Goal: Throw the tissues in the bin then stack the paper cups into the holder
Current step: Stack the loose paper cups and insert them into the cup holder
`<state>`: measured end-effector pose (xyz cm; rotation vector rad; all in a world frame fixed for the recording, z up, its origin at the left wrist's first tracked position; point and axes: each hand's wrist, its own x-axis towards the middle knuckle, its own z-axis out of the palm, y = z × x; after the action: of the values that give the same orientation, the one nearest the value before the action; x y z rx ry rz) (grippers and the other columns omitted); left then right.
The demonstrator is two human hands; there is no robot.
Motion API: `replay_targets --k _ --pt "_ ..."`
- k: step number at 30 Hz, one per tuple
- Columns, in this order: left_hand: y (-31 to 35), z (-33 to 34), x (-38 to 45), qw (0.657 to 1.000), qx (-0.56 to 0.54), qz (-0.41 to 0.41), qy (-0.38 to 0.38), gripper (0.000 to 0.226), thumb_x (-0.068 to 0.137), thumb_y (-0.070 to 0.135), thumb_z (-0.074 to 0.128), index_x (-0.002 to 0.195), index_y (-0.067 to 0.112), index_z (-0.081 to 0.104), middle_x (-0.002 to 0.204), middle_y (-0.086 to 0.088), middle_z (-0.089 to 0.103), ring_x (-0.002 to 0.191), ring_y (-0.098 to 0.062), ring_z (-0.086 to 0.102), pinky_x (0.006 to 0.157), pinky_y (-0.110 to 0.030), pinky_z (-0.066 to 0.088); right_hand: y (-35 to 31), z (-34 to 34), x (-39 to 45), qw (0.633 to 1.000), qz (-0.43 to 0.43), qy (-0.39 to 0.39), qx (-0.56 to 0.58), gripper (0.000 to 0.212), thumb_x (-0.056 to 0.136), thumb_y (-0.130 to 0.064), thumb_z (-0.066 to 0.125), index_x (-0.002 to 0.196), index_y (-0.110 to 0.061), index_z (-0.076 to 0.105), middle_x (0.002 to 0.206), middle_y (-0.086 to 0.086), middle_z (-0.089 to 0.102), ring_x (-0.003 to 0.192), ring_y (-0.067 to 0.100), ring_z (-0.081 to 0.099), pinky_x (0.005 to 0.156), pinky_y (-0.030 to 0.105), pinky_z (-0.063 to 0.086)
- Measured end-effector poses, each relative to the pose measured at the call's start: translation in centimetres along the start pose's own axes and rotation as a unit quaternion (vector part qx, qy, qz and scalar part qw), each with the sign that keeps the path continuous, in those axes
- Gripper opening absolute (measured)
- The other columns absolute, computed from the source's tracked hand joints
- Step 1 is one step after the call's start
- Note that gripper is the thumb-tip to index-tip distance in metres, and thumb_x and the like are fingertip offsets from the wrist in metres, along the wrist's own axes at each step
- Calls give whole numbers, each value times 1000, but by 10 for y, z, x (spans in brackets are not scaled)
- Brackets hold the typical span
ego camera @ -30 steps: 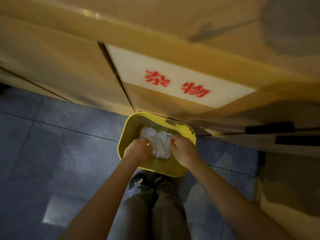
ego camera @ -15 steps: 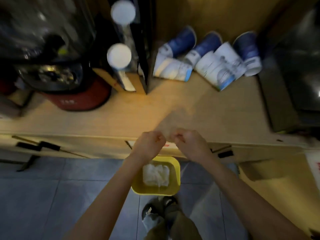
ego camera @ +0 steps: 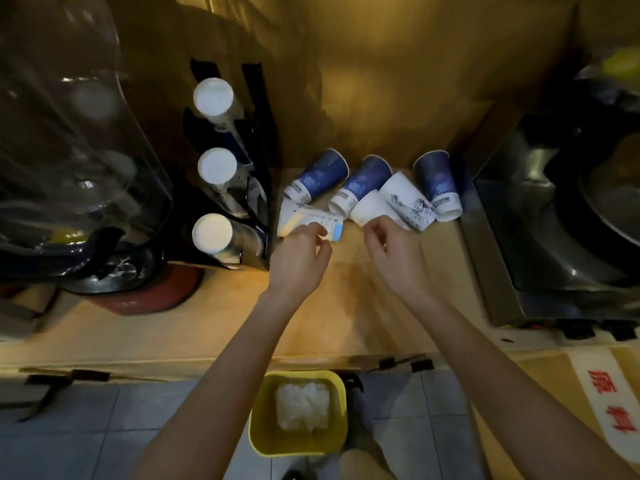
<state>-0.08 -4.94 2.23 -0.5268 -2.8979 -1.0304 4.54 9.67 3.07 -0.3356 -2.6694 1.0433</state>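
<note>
White tissues (ego camera: 302,405) are binned in the yellow bin (ego camera: 341,403); toppled paper cups (ego camera: 367,188) are reached by both hands, left hand (ego camera: 300,255) and right hand (ego camera: 391,252), half-open, nothing yet gripped, beside the holder (ego camera: 256,161).

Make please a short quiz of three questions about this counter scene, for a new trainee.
1. True or false: the tissues lie inside the yellow bin.
2. How many dark blue cups lie on the counter?
3. Which hand reaches the white cup lying on its side nearest the holder? A left hand, B right hand.

Key: 1 true; 2 three; 3 A.
</note>
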Motion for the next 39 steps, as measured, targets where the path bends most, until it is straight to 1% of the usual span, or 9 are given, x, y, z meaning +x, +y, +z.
replay_targets --k 4,11,16,20,25,29,32,36,39 --pt "-4 33 21 998 56 4 1 45 86 20 52 129 13 41 128 -11 51 114 -26 49 87 -39 46 35 11 32 1000 22 6 0 21 91 -14 48 111 -9 53 106 12 61 100 27 56 81 41 47" --pt "-20 86 65 971 228 -12 -76 67 83 10 50 141 17 17 154 -8 18 143 -24 11 116 -42 14 96 26 70 996 71 -45 -40 57 87 -11 56 138 -5 32 145 18 35 134 30 31 109 42 28" --pt "-31 110 85 931 345 -21 -115 72 88 9 40 143 17 -6 157 -10 -9 144 -27 -13 115 -48 -7 123 44 84 984 59 -97 -139 81 83 -26 62 145 -9 14 156 15 14 144 27 12 118 41 14" --pt "-39 115 89 906 401 -17 -139 74 89 10 42 143 15 -9 157 -13 -8 143 -30 -12 113 -51 -9 133 58 89 976 71 -105 -176 90 79 -32 64 146 -8 9 156 16 14 142 29 14 118 44 9" --pt "-46 109 94 907 391 -10 -157 66 85 8 50 141 16 14 154 -14 16 144 -30 8 116 -52 2 144 66 87 969 53 -113 -213 92 75 -39 66 144 -7 14 149 13 31 137 28 26 115 42 18" --pt "-48 111 83 904 401 -15 -150 67 82 11 55 138 18 19 151 -13 23 142 -30 14 116 -52 5 145 61 87 964 68 -108 -235 84 65 -48 71 131 -11 35 131 11 48 121 26 41 100 37 29" --pt "-50 114 77 906 400 -19 -135 67 83 10 55 138 17 18 151 -13 23 142 -30 14 116 -52 3 141 51 90 978 89 -90 -167 72 57 -46 76 112 -9 49 114 12 59 111 29 45 92 37 32" --pt "-53 114 75 904 407 -12 -132 70 81 12 58 139 17 19 151 -13 24 142 -30 14 116 -52 2 135 39 87 984 97 -62 135 85 50 -23 84 125 -12 44 118 8 57 112 24 48 88 30 39" --pt "-56 110 76 907 397 0 -142 67 82 13 57 139 19 22 151 -11 26 142 -29 16 116 -51 3 131 36 80 961 130 -50 239 92 48 -18 81 130 -25 39 119 -6 55 110 6 50 85 10 41"
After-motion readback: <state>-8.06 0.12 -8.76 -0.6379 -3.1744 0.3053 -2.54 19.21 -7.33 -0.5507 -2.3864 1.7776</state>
